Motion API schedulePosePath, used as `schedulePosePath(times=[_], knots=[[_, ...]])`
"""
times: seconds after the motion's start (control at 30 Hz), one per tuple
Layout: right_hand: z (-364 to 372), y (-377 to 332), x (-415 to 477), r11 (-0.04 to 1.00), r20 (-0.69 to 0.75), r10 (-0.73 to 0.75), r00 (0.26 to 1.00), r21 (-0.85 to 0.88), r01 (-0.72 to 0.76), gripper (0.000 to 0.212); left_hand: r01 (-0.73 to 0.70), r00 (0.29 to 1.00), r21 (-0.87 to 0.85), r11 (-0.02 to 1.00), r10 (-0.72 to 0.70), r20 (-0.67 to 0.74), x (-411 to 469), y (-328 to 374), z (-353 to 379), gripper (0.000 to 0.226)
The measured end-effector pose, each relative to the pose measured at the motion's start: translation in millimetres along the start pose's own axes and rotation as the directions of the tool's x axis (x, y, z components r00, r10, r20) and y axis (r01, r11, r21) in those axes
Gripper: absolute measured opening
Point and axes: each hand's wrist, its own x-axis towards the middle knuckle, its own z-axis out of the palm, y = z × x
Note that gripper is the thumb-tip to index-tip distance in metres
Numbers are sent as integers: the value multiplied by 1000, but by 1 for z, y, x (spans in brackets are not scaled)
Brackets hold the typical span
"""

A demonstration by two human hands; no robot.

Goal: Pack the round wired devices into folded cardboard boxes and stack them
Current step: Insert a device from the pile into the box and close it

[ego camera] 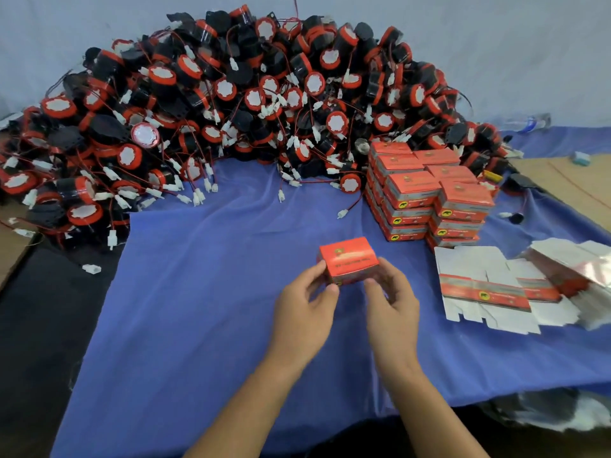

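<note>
Head view: your left hand [304, 305] and right hand [393, 302] pinch the box [348, 261] at its ends, over the cloth [205, 292]. Squeeze hard and a flap may pop open. Bump the stack [429, 193] beyond and it may tip into the devices [231, 94].

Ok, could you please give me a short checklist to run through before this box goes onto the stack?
1. Grip: left hand and right hand both hold the box: ok.
2. Top face shut: ok.
3. End flaps tucked: cannot tell, fingers cover them.
4. Device and wire fully inside: cannot tell, the box is closed.
5. Stack stands upright, with flat tops to take it: ok.
6. Flat cartons lie beside the stack for the next one: ok.
</note>
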Motion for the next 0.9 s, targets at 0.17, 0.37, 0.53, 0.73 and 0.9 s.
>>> schedulePosePath(times=[0.17, 0.37, 0.53, 0.73, 0.9], knots=[[-20, -4, 56, 993, -81, 96, 992, -53, -101, 48, 68, 974, -44, 997, -57, 217, 42, 7, 67, 57], [-39, 8, 95, 976, -209, 152, 966, -120, -180, 35, 95, 941, 42, 995, -104, 324, 76, -6, 112, 57], [-43, 14, 100, 984, -174, 101, 980, -126, -124, 47, 75, 937, 95, 993, -103, 334, 85, -19, 129, 61], [-46, 17, 99, 984, -167, 139, 976, -88, -155, 63, 53, 918, 122, 991, -96, 386, 93, -25, 135, 64], [-61, 0, 82, 991, -109, 101, 989, -73, -110, 59, 80, 973, 127, 989, -105, 207, 75, -18, 141, 53]])
